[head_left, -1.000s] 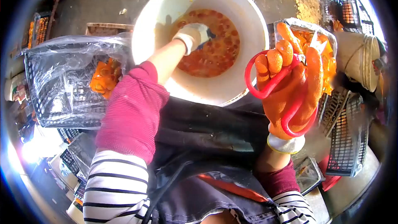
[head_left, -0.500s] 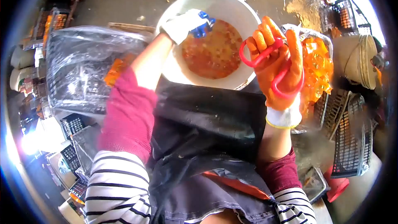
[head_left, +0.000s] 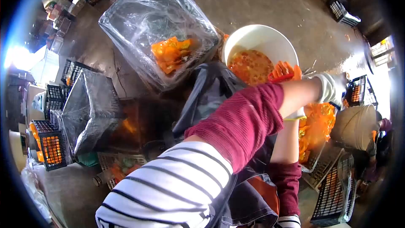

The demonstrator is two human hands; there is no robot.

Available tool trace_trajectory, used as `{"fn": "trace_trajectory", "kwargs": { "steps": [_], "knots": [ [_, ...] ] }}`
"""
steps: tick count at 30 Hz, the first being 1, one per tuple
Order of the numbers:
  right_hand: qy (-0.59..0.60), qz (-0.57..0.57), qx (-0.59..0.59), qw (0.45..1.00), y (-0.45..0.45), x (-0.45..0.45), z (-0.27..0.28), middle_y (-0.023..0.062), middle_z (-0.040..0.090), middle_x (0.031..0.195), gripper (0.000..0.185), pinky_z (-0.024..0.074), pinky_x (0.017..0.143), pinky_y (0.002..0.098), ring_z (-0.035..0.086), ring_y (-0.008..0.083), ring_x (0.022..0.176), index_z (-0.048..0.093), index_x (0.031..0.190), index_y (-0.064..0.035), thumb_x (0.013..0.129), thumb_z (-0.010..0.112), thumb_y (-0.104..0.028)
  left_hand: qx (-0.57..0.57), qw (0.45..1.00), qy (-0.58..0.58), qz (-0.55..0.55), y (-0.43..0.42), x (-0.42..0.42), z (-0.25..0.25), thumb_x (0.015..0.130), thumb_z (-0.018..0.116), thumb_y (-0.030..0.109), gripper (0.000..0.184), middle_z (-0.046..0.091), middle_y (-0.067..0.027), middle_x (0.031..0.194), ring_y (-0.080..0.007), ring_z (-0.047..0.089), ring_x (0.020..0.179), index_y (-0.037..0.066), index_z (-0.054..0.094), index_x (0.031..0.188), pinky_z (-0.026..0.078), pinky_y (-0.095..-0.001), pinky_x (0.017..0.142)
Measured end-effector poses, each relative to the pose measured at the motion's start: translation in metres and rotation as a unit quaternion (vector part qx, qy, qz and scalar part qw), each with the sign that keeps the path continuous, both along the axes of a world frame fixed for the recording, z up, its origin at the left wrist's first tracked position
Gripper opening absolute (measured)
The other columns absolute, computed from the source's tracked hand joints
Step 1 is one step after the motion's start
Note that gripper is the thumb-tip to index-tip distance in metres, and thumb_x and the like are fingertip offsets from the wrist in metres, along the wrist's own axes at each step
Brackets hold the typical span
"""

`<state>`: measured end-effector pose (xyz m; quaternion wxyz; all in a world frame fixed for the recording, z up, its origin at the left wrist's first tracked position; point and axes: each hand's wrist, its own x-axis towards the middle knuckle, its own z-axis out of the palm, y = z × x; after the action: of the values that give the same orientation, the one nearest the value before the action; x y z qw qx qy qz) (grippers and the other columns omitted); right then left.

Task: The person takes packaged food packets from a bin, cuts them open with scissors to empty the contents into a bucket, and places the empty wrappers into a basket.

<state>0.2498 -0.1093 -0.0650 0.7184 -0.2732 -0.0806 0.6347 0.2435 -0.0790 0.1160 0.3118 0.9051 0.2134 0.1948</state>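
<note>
My left hand point(head_left: 332, 89), in a white glove with blue fingers, reaches across to the right, above a heap of glossy orange pieces point(head_left: 317, 120) in a plastic-lined crate. Its fingers are partly hidden and blurred, so what they hold, if anything, does not show. My right hand point(head_left: 291, 71), in an orange glove, is at the bucket's right rim, mostly covered by my left forearm. It is closed on red-handled scissors point(head_left: 282, 77); the blades are out of sight. The white bucket point(head_left: 280, 44) holds orange-red liquid with bits in it point(head_left: 249, 65).
Left of the bucket stands a crate lined with clear plastic point(head_left: 126, 21), with orange pieces point(head_left: 171, 52) inside. Another plastic-covered crate point(head_left: 95, 109) is farther left. A pale bucket point(head_left: 356, 126) and black crates point(head_left: 335, 190) line the right side. A person point(head_left: 384, 133) is at the far right.
My left hand has moved from inside the bucket to the right, over the crate of orange pieces. The view has swung left. My right hand still holds the scissors.
</note>
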Motion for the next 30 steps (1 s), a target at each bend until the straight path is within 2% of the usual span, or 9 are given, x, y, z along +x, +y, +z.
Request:
{"fn": "trace_trajectory", "kwargs": {
  "steps": [2, 4, 8, 9, 10, 15, 20, 25, 30],
  "knots": [
    [-0.238, -0.023, 0.023, 0.971, -0.021, 0.012, -0.004, 0.013, 0.062, 0.114, 0.048, 0.0445, 0.093, 0.0406, 0.057, 0.0267, 0.109, 0.052, 0.123, -0.0047, 0.088, 0.064, -0.035, 0.024, 0.998, 0.041, -0.029, 0.009, -0.007, 0.004, 0.084, 0.063, 0.035, 0.037, 0.068, -0.0114, 0.105, -0.0278, 0.064, 0.099, 0.01, 0.067, 0.111, 0.049, -0.0383, 0.089],
    [-0.314, -0.042, 0.055, 0.947, -0.026, 0.01, 0.003, 0.0126, 0.06, 0.115, 0.046, 0.0447, 0.093, 0.0387, 0.057, 0.0262, 0.108, 0.051, 0.123, -0.0028, 0.088, 0.062, -0.032, -0.042, 0.999, -0.001, -0.034, 0.044, -0.039, 0.007, 0.082, 0.065, 0.038, 0.041, 0.068, -0.0124, 0.107, -0.0292, 0.063, 0.101, 0.011, 0.067, 0.113, 0.048, -0.0388, 0.091],
    [-0.063, -0.034, 0.021, 0.997, -0.012, -0.011, 0.041, 0.0132, 0.057, 0.111, 0.039, 0.045, 0.094, 0.0422, 0.056, 0.0311, 0.105, 0.052, 0.119, -0.0016, 0.098, 0.047, -0.034, -0.162, 0.964, -0.157, 0.138, 0.122, -0.151, -0.033, 0.085, 0.064, 0.039, 0.032, 0.07, -0.0118, 0.096, -0.0284, 0.066, 0.09, 0.012, 0.069, 0.102, 0.052, -0.0382, 0.079],
    [-0.076, -0.012, 0.039, 0.996, -0.009, -0.013, 0.045, 0.0125, 0.057, 0.112, 0.043, 0.0443, 0.094, 0.0404, 0.055, 0.0287, 0.106, 0.051, 0.12, 0.0003, 0.097, 0.049, -0.036, -0.125, 0.958, -0.115, 0.229, 0.135, -0.192, -0.036, 0.086, 0.064, 0.036, 0.03, 0.069, -0.0131, 0.095, -0.0293, 0.066, 0.088, 0.011, 0.069, 0.102, 0.052, -0.037, 0.077],
    [-0.088, 0.012, 0.054, 0.995, -0.008, -0.015, 0.046, 0.0117, 0.057, 0.113, 0.047, 0.0436, 0.095, 0.0386, 0.055, 0.0262, 0.107, 0.051, 0.12, 0.0022, 0.096, 0.05, -0.038, -0.079, 0.952, -0.149, 0.254, 0.169, -0.225, -0.077, 0.089, 0.065, 0.024, 0.02, 0.071, -0.005, 0.098, -0.013, 0.064, 0.088, 0.012, 0.07, 0.105, 0.051, -0.0293, 0.077],
    [-0.141, -0.092, -0.105, 0.98, 0.013, -0.055, 0.081, 0.0054, 0.043, 0.088, 0.042, 0.0358, 0.072, 0.0309, 0.039, 0.0181, 0.077, 0.05, 0.115, 0.0017, 0.094, 0.051, -0.035, -0.246, 0.778, -0.299, 0.495, 0.235, -0.4, -0.195, 0.09, 0.063, 0.015, 0.018, 0.071, -0.0032, 0.097, -0.0117, 0.065, 0.082, 0.006, 0.069, 0.105, 0.052, -0.0243, 0.077],
    [-0.143, -0.004, -0.098, 0.985, 0.045, -0.059, 0.081, 0.0061, 0.043, 0.087, 0.056, 0.0386, 0.073, 0.0294, 0.042, 0.0186, 0.078, 0.047, 0.123, 0.0061, 0.093, 0.054, -0.041, -0.151, 0.882, 0.286, 0.343, 0.227, -0.447, -0.266, 0.088, 0.06, 0.04, 0.044, 0.063, -0.0131, 0.119, -0.0319, 0.06, 0.106, 0.011, 0.06, 0.12, 0.045, -0.041, 0.093],
    [-0.218, 0.032, -0.126, 0.967, 0.056, -0.065, 0.074, 0.0097, 0.051, 0.098, 0.057, 0.0402, 0.075, 0.0301, 0.048, 0.0193, 0.087, 0.045, 0.128, 0.0034, 0.093, 0.054, -0.041, -0.121, 0.839, 0.431, 0.308, 0.238, -0.423, -0.294, 0.091, 0.045, 0.028, 0.039, 0.058, -0.0154, 0.127, -0.0324, 0.057, 0.115, 0.01, 0.06, 0.123, 0.045, -0.0432, 0.095],
    [-0.168, 0.042, -0.149, 0.974, 0.054, -0.063, 0.08, 0.0101, 0.048, 0.1, 0.054, 0.0408, 0.085, 0.0317, 0.047, 0.0194, 0.09, 0.043, 0.128, 0.0078, 0.095, 0.055, -0.034, -0.218, 0.805, 0.469, 0.29, 0.246, -0.431, -0.289, 0.085, 0.055, 0.031, 0.038, 0.064, -0.0156, 0.118, -0.0331, 0.061, 0.11, 0.008, 0.067, 0.114, 0.047, -0.0421, 0.092]
  ]
}}
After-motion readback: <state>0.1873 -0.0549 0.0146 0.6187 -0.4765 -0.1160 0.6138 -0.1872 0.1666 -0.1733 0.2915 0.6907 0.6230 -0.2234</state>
